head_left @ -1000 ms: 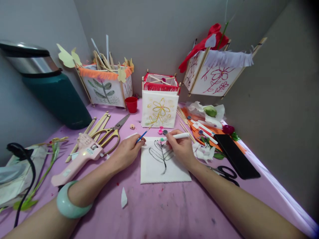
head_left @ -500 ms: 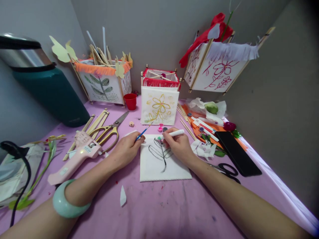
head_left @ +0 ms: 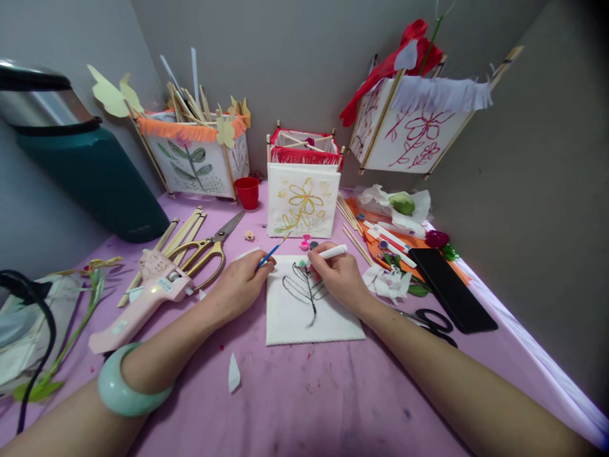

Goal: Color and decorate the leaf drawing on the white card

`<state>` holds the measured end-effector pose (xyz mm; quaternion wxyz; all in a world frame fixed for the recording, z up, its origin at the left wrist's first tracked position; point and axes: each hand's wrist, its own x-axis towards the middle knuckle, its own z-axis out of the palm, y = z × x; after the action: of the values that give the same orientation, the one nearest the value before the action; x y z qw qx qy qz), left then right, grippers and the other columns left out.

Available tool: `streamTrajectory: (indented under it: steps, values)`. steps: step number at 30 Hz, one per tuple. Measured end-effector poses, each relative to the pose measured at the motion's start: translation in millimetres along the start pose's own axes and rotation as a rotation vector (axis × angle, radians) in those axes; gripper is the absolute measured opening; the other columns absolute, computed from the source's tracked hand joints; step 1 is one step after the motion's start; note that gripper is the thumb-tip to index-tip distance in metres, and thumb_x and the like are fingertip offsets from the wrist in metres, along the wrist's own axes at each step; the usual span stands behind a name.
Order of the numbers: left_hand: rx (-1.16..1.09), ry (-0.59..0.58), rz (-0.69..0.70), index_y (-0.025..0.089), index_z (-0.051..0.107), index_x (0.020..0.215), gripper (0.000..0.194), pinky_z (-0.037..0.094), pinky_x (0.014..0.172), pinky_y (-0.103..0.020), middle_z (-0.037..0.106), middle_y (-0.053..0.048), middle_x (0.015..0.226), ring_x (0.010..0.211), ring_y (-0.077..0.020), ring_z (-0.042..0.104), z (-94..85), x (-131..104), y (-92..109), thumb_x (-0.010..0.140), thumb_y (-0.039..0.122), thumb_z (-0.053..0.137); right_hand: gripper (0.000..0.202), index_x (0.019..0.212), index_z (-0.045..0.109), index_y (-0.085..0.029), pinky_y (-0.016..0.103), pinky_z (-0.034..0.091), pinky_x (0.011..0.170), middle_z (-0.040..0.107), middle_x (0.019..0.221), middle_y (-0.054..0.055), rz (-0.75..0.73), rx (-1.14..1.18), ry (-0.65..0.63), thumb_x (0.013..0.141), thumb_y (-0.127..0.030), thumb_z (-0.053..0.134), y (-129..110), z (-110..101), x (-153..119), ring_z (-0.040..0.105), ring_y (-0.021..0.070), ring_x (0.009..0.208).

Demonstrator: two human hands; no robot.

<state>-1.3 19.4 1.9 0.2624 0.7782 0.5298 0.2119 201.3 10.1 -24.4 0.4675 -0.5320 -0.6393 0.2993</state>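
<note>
In my left hand (head_left: 243, 282), closed at the upper left corner of the canvas, is a thin blue paintbrush (head_left: 272, 252) with its bristles pointing up and away. My right hand (head_left: 339, 276) grips a white marker-like stick (head_left: 333, 252) over the upper right of the white canvas (head_left: 295, 327). A small green spot (head_left: 303, 263) shows by its lower end; whether it is a tip or paint I cannot tell. Black lines form a leafy stem (head_left: 313, 298) on the canvas, partly hidden by my right fingers. Small pink and dark paint pots (head_left: 305, 244) sit just beyond.
Gold-handled scissors (head_left: 214, 251) and a pink glue gun (head_left: 143, 301) lie left. A teal bottle (head_left: 90, 178) and red cup (head_left: 247, 192) stand behind. To the right are a black phone (head_left: 450, 289) and black scissors (head_left: 435, 320). A flower-painted panel (head_left: 304, 203) leans against a red-fringed lantern (head_left: 307, 152).
The whole view has shifted slightly. Both hands keep their holds, and the canvas lines look the same.
</note>
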Motion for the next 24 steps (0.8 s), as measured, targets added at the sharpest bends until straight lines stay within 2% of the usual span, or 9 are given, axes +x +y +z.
streamTrajectory:
  steps: [14,20,24]
  values:
    - [0.006,0.007,0.011,0.02,0.057,0.093,0.031,0.04,0.073,-0.03,0.066,-0.004,0.09,0.085,-0.0201,0.058,0.4,0.5,-1.4,0.088,0.039,0.033,0.024,0.078,0.056,-0.019,0.023,0.04,0.05,0.059,0.06,-0.001,0.014,-0.011,0.016,0.085,-0.041,0.049,-2.1,1.0,0.4,0.054,0.0116,0.05]
    - [0.025,-0.002,-0.021,0.021,0.059,0.091,0.032,0.04,0.066,-0.029,0.065,-0.004,0.082,0.076,-0.019,0.058,-0.8,-0.2,1.3,0.087,0.039,0.033,0.025,0.076,0.055,-0.019,0.022,0.039,0.049,0.057,0.057,-0.002,0.004,0.048,0.057,0.085,-0.042,0.049,-1.6,1.2,-0.7,0.052,0.011,0.049]
    - [0.013,-0.006,-0.031,0.021,0.059,0.091,0.03,0.039,0.064,-0.029,0.063,-0.003,0.078,0.075,-0.0191,0.058,-1.2,-0.9,2.4,0.086,0.038,0.034,0.024,0.075,0.054,-0.019,0.022,0.037,0.047,0.056,0.056,-0.002,0.008,0.065,0.031,0.084,-0.041,0.05,-1.1,0.8,-1.7,0.051,0.0106,0.048]
